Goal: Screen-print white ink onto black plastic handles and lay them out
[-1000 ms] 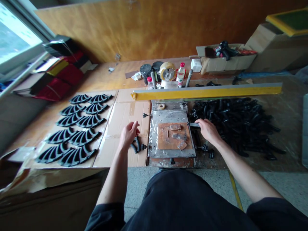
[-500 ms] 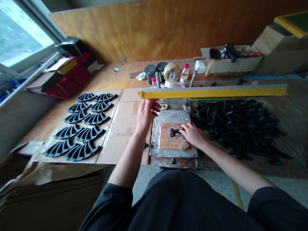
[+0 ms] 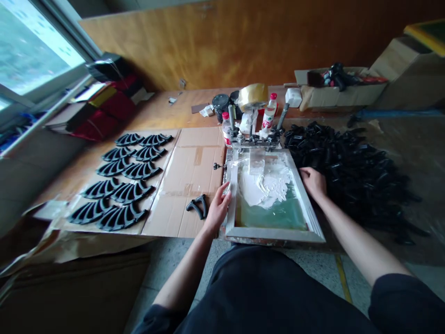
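Observation:
A silk-screen printing frame (image 3: 274,233) lies lowered over the work base, its silvery border around a green mesh. White paste (image 3: 266,188) is spread thickly over the mesh's upper part, with a pale squeegee blade (image 3: 257,161) standing at its back. At the frame's left side, my left hand (image 3: 219,204) has its fingers closed against the border. My right hand (image 3: 314,182) is closed at the opposite border, its fingertips partly hidden. Two curved black handles (image 3: 197,206) rest on cardboard left of my left hand. Whatever lies under the screen is hidden.
Rows of black handles (image 3: 127,190) lie fanned on the cardboard at left. A big heap of black handles (image 3: 351,181) covers the right side. Behind the screen stand clamp posts (image 3: 283,116), a tape roll (image 3: 253,96), bottles (image 3: 269,111) and a dark tub (image 3: 220,106).
The raised screen has come down flat over the base. My right hand has left the black handle there and moved right; my left hand has moved down to the screen's left side.

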`<action>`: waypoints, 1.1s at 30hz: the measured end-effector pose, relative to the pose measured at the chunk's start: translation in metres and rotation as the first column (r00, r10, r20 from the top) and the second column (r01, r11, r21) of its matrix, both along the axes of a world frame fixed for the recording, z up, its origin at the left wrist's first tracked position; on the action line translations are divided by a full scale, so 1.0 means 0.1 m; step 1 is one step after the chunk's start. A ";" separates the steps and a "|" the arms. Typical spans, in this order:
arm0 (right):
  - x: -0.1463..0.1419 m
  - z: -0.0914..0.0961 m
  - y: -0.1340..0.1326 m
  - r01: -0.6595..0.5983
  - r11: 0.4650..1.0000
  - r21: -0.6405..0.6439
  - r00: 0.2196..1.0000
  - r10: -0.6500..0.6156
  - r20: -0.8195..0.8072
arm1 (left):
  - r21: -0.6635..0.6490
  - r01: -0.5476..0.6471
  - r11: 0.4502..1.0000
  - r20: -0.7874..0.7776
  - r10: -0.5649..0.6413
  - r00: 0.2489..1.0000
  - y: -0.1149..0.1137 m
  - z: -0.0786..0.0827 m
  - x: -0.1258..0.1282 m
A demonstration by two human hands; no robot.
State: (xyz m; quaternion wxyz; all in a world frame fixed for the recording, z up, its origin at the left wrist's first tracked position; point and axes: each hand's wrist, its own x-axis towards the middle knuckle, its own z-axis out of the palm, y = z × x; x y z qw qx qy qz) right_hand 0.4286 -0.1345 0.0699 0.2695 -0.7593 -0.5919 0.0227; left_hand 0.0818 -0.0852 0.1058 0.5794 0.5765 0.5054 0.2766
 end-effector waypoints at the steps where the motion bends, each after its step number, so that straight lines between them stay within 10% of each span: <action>1: 0.00 0.08 0.09 0.050 0.997 0.065 0.999 -0.050 0.005 | -0.015 -0.004 1.000 -0.037 0.003 0.999 -0.01 -0.13 0.01; 4: -0.30 0.34 0.46 -0.039 0.983 0.178 0.995 0.022 0.093 | -0.016 -0.011 1.000 -0.166 0.008 0.986 0.02 -0.42 0.05; 8: -0.88 0.52 0.78 -0.238 0.961 -0.142 0.956 0.257 0.142 | -0.008 0.016 1.000 -0.246 -0.018 0.969 0.08 -0.57 0.07; 18: -0.94 0.39 0.02 -0.732 0.631 -0.257 0.644 0.764 0.042 | 0.001 0.003 1.000 -0.249 -0.002 0.969 0.09 -0.68 0.04; 23: -0.97 0.40 0.15 -0.588 0.788 -0.182 0.792 0.607 0.072 | -0.009 -0.006 1.000 -0.219 0.004 0.976 0.09 -0.64 0.04; 28: -1.03 0.27 -0.02 -0.640 0.757 -0.128 0.754 0.652 0.085 | -0.047 -0.027 0.999 -0.155 0.020 0.988 0.07 -0.59 0.06; 33: -1.00 0.52 0.37 -0.424 0.902 -0.076 0.904 0.426 0.016 | -0.087 0.008 0.996 -0.079 -0.015 0.997 0.08 -0.36 0.04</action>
